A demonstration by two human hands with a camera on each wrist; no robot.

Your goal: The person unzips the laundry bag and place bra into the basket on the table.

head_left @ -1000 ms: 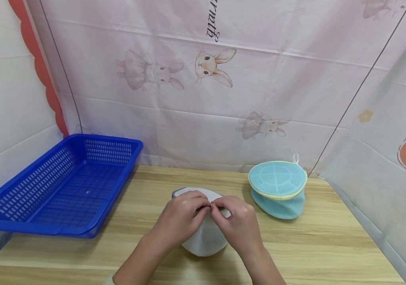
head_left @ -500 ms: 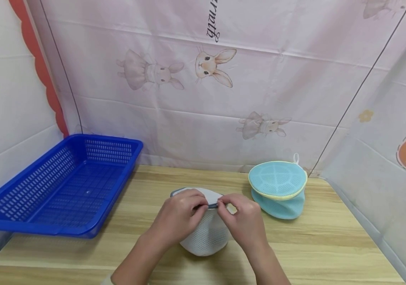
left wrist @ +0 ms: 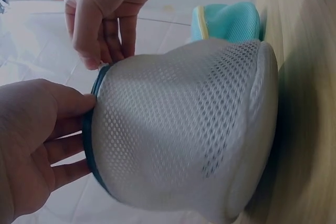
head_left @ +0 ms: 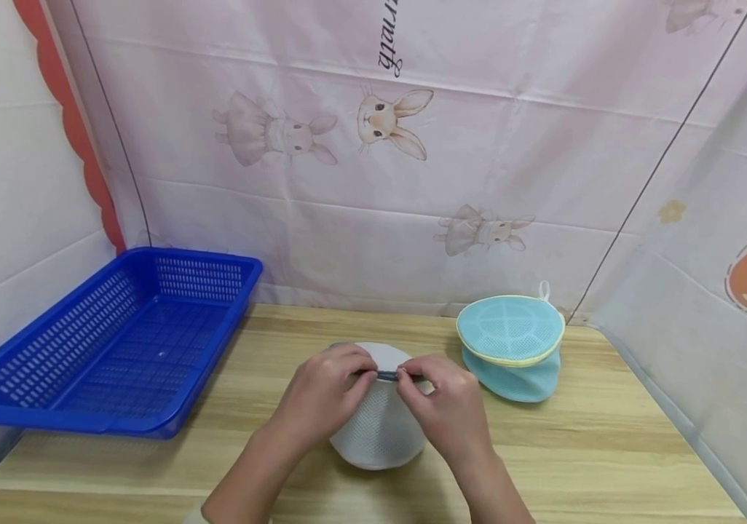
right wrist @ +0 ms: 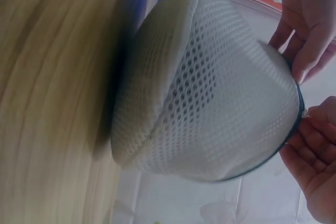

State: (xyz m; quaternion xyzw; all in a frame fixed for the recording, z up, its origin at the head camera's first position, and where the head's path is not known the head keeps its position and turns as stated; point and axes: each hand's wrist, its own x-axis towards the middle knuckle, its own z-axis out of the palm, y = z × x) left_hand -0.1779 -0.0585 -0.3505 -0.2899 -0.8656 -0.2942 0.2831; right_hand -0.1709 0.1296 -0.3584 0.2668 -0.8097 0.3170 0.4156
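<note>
White mesh bag is roughly upright at the middle of the wooden counter, with the left hand pinching its dark rim and the right hand pinching, just beside, a small light piece at this same rim. Farther away, blue basket is at the left and light blue mesh bag at the right, before a pale wall cloth printed with rabbits.
</note>
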